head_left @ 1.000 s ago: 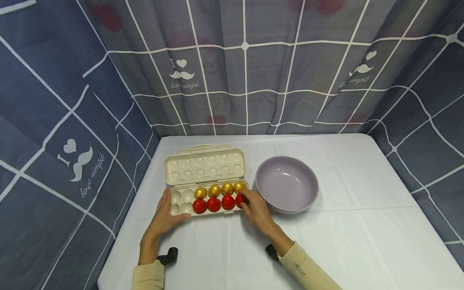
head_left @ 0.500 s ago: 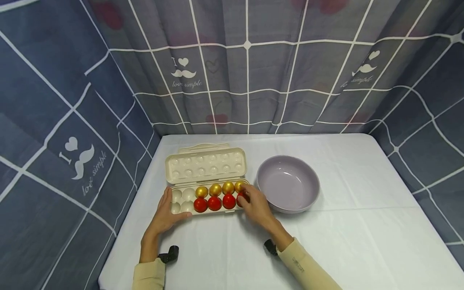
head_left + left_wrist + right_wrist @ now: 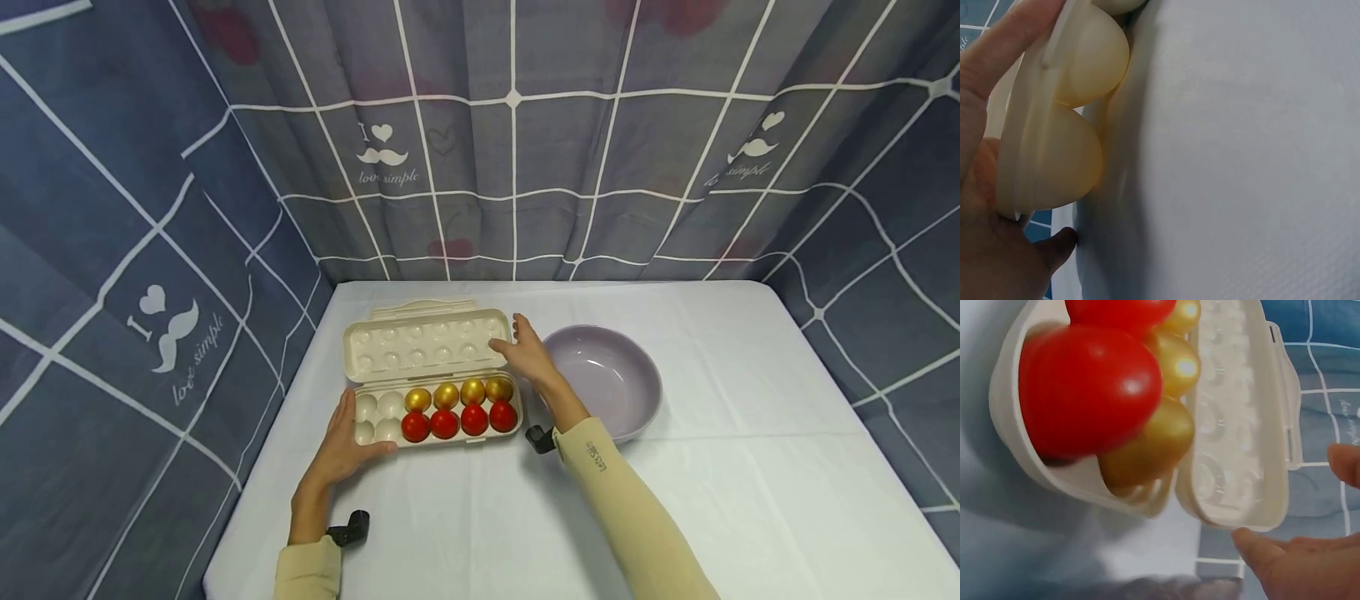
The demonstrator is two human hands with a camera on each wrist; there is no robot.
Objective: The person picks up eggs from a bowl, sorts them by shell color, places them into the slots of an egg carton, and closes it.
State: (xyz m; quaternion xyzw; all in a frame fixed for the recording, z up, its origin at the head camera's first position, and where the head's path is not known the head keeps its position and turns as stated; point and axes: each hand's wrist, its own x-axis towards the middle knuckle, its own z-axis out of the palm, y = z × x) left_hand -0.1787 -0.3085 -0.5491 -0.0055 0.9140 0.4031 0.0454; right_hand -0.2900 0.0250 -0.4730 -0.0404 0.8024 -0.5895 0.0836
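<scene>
An open cream egg carton (image 3: 468,439) lies on the white table. Its back row holds several gold eggs (image 3: 459,392) and its front row several red eggs (image 3: 459,420). The pale cups at its left end may be empty or may hold white eggs. My left hand (image 3: 356,433) grips that end, thumb on the rim and fingers along the front; the left wrist view shows a finger (image 3: 1004,44) lying on the carton (image 3: 1054,144). My right hand (image 3: 519,343) hovers with straight fingers at the right edge of the raised lid (image 3: 423,348). In the right wrist view, its thumb (image 3: 1266,553) sits just off the lid's (image 3: 1235,425) corner, beside a red egg (image 3: 1088,394).
An empty lilac bowl (image 3: 637,400) stands just right of the carton, behind my right forearm. The white tablecloth (image 3: 750,467) stretches to the right and front. Blue-grey checked curtains (image 3: 510,167) close the table in at the back and on both sides.
My right hand has left the rightmost red egg and moved back to the lid's right edge. The left hand and the carton have stayed put.
</scene>
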